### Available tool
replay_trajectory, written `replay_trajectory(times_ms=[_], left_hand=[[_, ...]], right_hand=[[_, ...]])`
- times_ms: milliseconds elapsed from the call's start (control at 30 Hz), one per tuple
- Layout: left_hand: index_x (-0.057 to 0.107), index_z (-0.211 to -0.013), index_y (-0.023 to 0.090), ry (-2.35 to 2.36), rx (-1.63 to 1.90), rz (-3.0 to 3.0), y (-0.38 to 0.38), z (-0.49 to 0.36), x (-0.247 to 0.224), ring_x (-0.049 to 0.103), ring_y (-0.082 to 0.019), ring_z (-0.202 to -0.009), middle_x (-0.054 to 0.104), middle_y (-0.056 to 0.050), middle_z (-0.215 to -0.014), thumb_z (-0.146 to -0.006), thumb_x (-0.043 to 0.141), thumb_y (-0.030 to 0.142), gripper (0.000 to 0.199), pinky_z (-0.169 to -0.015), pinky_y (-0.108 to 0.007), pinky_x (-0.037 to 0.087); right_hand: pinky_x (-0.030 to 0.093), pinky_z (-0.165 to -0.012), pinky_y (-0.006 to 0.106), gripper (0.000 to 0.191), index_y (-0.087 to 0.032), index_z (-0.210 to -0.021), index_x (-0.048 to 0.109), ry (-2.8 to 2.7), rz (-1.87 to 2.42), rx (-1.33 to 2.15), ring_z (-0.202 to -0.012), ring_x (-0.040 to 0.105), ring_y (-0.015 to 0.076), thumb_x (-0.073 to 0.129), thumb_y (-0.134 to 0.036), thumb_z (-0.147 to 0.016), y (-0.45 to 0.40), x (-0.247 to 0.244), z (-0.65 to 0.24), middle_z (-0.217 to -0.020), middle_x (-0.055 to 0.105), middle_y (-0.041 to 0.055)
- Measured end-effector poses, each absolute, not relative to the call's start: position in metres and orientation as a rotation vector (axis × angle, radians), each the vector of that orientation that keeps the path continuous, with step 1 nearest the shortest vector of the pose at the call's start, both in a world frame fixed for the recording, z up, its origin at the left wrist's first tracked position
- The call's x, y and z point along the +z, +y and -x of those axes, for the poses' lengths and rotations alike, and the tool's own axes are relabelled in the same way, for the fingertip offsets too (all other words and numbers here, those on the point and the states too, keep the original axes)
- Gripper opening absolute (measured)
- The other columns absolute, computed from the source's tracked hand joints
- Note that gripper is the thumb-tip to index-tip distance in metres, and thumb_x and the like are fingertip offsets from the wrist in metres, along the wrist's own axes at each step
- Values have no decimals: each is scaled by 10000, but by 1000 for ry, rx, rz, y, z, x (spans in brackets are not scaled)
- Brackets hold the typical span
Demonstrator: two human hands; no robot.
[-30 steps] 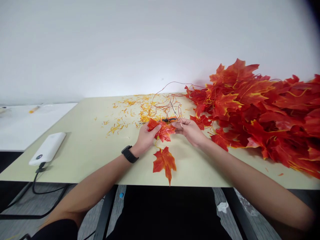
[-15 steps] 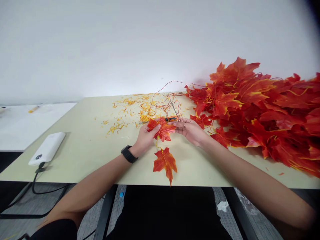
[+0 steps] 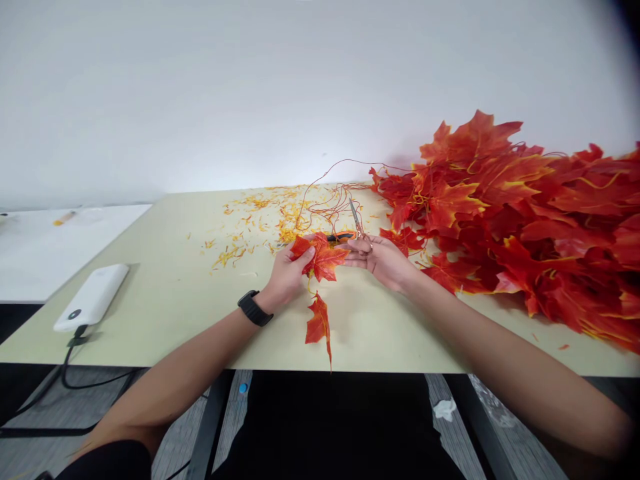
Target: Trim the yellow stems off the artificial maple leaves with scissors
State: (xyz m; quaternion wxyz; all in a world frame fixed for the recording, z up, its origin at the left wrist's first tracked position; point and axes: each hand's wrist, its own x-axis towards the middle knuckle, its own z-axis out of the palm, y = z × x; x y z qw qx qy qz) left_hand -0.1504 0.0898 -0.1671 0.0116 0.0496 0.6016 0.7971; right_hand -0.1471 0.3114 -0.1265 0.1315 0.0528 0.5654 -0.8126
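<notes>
Red-orange, cloth-like maple leaves, yellow-veined, are bunched in the person's left hand (image 3: 287, 272), whose thumb presses down on the uppermost leaf (image 3: 326, 259), above the middle of the table. Below that hand, a second red-orange maple leaf (image 3: 317, 327) dangles from a thin yellow stem, turned nearly edge-on to me.

The right hand (image 3: 387, 261) is closed around slim metal scissors (image 3: 355, 215) with coppery handles, their blades pointing away from the person. Its fingertips reach to the bunch's right edge; whether they touch it, I can't tell.

Just behind the hands, a black-and-orange handled tool (image 3: 341, 237) lies on the pale cream tabletop (image 3: 175, 293), next to scattered yellow-orange clippings (image 3: 293, 235) and loops of thin reddish cord (image 3: 345, 161). To the right sprawls a big heap of red maple leaves (image 3: 525, 220). Far left rests a white, rounded power bank (image 3: 95, 297), plugged into a black cable (image 3: 64, 373).
</notes>
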Motion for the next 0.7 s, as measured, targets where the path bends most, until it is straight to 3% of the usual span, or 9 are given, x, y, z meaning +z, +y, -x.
replay_trajectory(times_ms=[167, 267, 400, 567, 700], left_hand=[[804, -1229, 199, 1889, 2498, -151, 90, 149, -166, 768, -184, -1027, 814, -77, -1217, -805, 931, 427, 498, -953, -330, 628], [802, -1222, 196, 1921, 2483, -147, 91, 148, -165, 764, -175, -975, 820, -75, -1182, -801, 924, 442, 502, -908, -320, 628], [789, -1235, 191, 1930, 2479, -129, 92, 145, -160, 765, -174, -986, 820, -76, -1187, -785, 928, 421, 525, -906, -308, 621], [742, -1249, 185, 1842, 2470, -92, 87, 141, -151, 735, -156, -752, 811, -56, -998, -784, 884, 494, 576, -665, -273, 590], [681, -1301, 193, 1873, 2410, -189, 85, 136, -146, 769, -181, -795, 826, -84, -999, -877, 777, 535, 554, -686, -278, 601]], right_hand=[[677, -877, 327, 281, -182, -811, 750, 1648, -105, -2344, -784, 725, 145, 1003, -264, -720, 314, -135, 150, -957, 800, 60], [667, -904, 355, 464, -187, -714, 650, 1661, -82, -2339, -827, 722, 155, 1072, -333, -588, 314, -140, 151, -891, 765, 32], [633, -824, 323, 626, -189, -625, 520, 1769, 15, -2314, -777, 683, 137, 1091, -417, -505, 310, -140, 149, -803, 716, 6], [577, -721, 300, 579, -196, -623, 527, 2037, 251, -2315, -719, 656, 140, 1069, -393, -565, 324, -103, 140, -750, 671, -6], [606, -740, 350, 429, -198, -649, 612, 2340, 281, -2435, -762, 700, 184, 1031, -286, -660, 374, -34, 135, -793, 721, 37]])
